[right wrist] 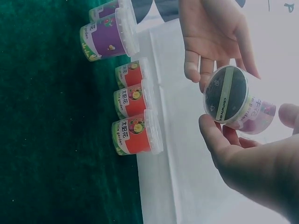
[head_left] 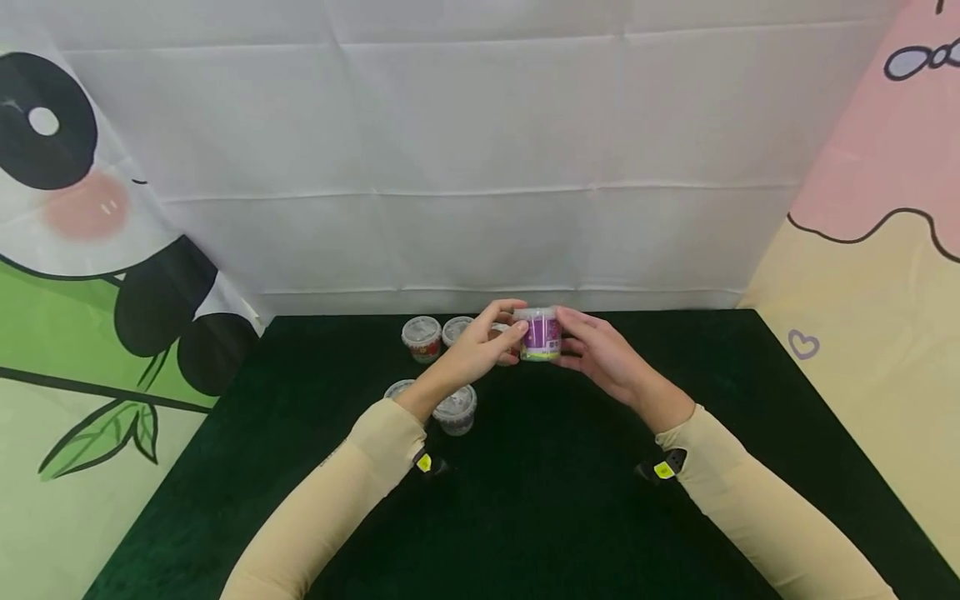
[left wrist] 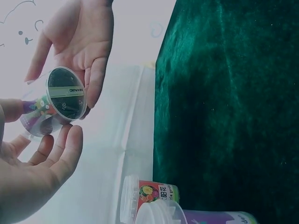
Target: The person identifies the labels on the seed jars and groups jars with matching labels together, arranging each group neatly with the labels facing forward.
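A small plastic tub [head_left: 540, 335] with a purple label and a pale lid is held up above the back of the table, between both hands. My left hand [head_left: 483, 342] grips its left side, thumb across the front near the label. From the right, my right hand [head_left: 600, 357] holds it, thumb by the lid and fingers round the side. In the left wrist view the tub's clear base [left wrist: 67, 93] faces the camera, showing dark contents and a printed strip. The right wrist view shows fingertips of both hands at the tub [right wrist: 250, 112].
Left of the held tub stand similar lidded tubs: red-labelled ones [head_left: 422, 340] in the back row, and purple-labelled ones [head_left: 456, 410] nearer, partly behind my left forearm. The right wrist view shows three red tubs [right wrist: 135, 135] and two purple tubs [right wrist: 107, 37]. Dark green cloth [head_left: 540, 500] covers the table.
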Available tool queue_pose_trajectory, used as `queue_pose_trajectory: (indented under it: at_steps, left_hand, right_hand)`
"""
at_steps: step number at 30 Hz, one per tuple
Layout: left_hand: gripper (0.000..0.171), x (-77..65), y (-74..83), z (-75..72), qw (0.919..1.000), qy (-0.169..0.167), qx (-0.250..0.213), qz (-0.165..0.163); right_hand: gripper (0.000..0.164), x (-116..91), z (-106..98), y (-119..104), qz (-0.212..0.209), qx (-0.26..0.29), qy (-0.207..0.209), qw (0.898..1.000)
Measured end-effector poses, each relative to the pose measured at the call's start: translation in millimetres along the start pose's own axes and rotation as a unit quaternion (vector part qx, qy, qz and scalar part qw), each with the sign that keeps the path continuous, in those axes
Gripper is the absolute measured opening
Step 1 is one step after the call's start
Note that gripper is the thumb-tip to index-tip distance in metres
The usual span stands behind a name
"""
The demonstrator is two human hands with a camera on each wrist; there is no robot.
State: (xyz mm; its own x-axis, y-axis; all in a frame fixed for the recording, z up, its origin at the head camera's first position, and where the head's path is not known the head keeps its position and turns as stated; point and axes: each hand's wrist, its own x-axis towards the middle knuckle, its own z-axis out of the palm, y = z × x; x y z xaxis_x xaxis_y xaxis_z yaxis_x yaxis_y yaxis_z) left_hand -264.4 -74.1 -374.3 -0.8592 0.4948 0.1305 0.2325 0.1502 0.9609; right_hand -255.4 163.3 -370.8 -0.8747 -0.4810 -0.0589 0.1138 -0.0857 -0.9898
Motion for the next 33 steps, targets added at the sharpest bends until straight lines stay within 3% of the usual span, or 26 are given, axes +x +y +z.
queue_pose_trajectory:
  at_steps: [33]
  left_hand:
    - [0.050,-7.4,1.1,-9.1,0.9998,-0.017,0.007,-0.008]
  right_hand:
    - [0.062,1.3,10.4,2.4,-0.004,0.012,-0.014,1.000]
